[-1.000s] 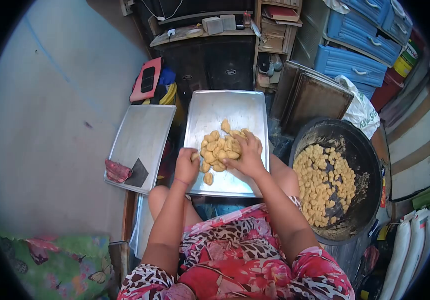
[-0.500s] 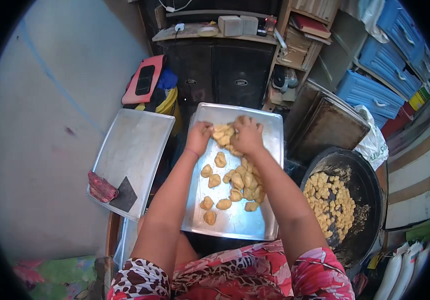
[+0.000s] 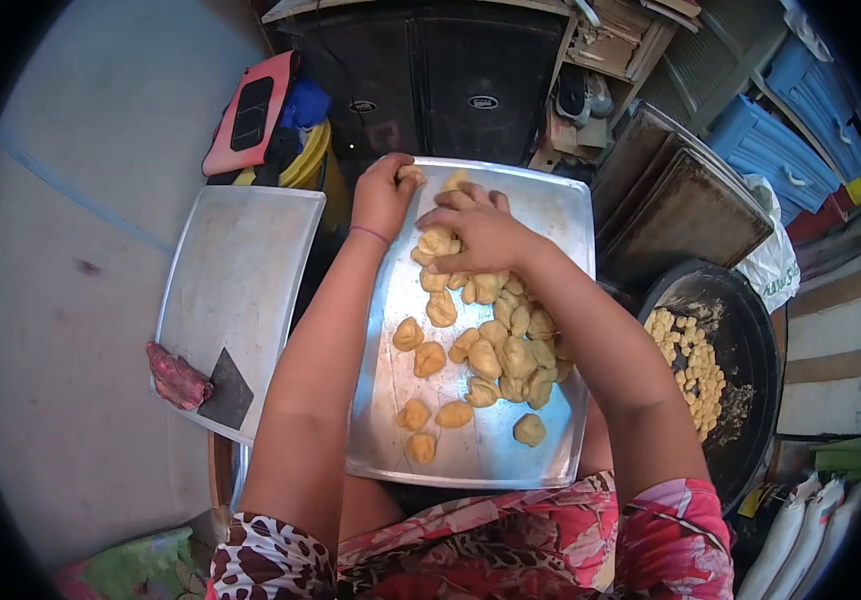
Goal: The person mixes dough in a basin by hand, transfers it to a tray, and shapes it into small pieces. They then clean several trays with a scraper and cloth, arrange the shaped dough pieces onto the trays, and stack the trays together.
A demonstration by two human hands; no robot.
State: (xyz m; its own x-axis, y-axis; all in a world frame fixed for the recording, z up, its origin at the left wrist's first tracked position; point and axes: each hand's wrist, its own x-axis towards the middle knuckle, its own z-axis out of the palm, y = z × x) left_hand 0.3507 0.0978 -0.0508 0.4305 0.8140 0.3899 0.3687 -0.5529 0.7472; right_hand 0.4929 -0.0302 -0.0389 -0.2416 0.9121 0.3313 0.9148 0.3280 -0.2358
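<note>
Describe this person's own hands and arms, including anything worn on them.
The left hand and right hand are both ungloved. A thin pinkish band circles the left wrist; none shows on the right. Both sleeves are short: the left sleeve has a dark-brown-and-white animal-style print, while the right sleeve shows a pink-and-red floral pattern.

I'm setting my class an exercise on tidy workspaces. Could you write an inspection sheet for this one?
Surface: metal tray, over the lap.
Job's things: dough lumps, loose and bunched; more in black tub.
Clutter: dark red bundle and dark flat piece on side tray.
Hands: left hand closed on a lump at far left corner; right hand spread over lumps.
Cables: possible thin cord on black cabinet; too dim to tell.
Surroundings: stacked trays, blue drawers.
</note>
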